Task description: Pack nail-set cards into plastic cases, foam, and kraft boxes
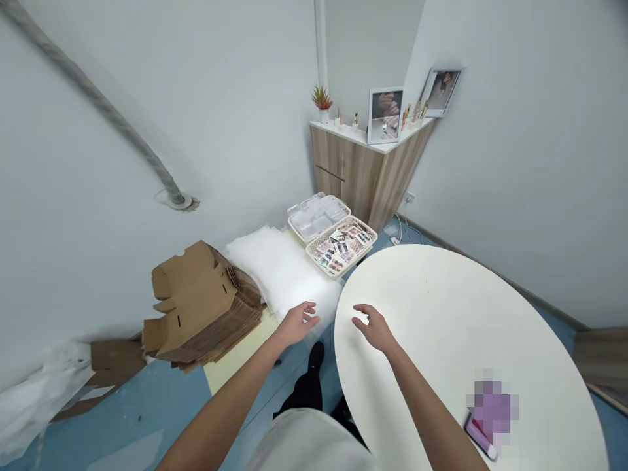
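My left hand (297, 323) hovers in front of the white foam sheets (279, 261), fingers apart and holding nothing. Over the near left edge of the round white table (441, 314), my right hand (375, 327) is also open, with thumb and fingers spread. The two palms face each other across a gap. Beyond them, a white basket (342, 246) holds several cards of small colourful press-on nails. Behind it, a second basket (318, 216) carries clear plastic boxes. Whether either hand touches anything beneath it, I cannot tell.
Flattened cardboard boxes (201, 307) are stacked at the left. A phone (481, 437), partly pixelated, lies on the table at the lower right. A wooden cabinet (363, 167) with picture frames and a potted plant (322, 101) stands in the corner. Cables (403, 229) run along the floor.
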{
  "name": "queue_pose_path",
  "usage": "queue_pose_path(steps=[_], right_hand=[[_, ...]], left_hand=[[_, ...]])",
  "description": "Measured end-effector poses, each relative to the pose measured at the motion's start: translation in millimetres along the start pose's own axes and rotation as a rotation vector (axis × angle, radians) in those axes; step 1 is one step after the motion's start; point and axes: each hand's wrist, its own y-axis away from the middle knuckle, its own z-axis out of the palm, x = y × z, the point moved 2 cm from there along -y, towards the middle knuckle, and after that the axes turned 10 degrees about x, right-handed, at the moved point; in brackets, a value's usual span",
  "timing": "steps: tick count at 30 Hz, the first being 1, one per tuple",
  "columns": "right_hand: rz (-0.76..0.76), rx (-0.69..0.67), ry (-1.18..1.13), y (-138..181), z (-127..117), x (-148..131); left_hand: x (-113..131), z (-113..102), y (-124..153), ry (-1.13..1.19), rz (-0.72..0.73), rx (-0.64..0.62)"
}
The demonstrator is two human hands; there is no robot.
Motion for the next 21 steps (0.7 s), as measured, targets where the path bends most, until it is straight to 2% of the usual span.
queue_pose_path(steps=[3,6,9,13,16,21], right_hand=[[0.034,0.154,0.095,-26.0,5.9,1.0],[0.075,0.117,0.005,-54.6,18.1,-0.3],[0.1,0.079,-0.066,-85.0,33.8,-5.6],[0.14,0.161,-0.086,-130.4,52.4,-14.5],[0.25,0.259,-0.24,-164.1,64.7,-19.9],[0.436,0.36,-0.512,-199.1,85.4,-24.7]], left_hand=[[5.2,-10.7,-36.6,-0.02,-0.002,-0.072],[12.1,-16.2,-81.1,-0.027,0.039,-0.131],[17.0,-13.9,-128.3,-0.03,0.087,-0.128],[19.9,2.7,-192.0,-0.002,0.142,-0.117],[21.3,19.2,-236.6,0.017,0.149,-0.122],[17.1,40.6,-286.0,-0.051,0.144,-0.166]])
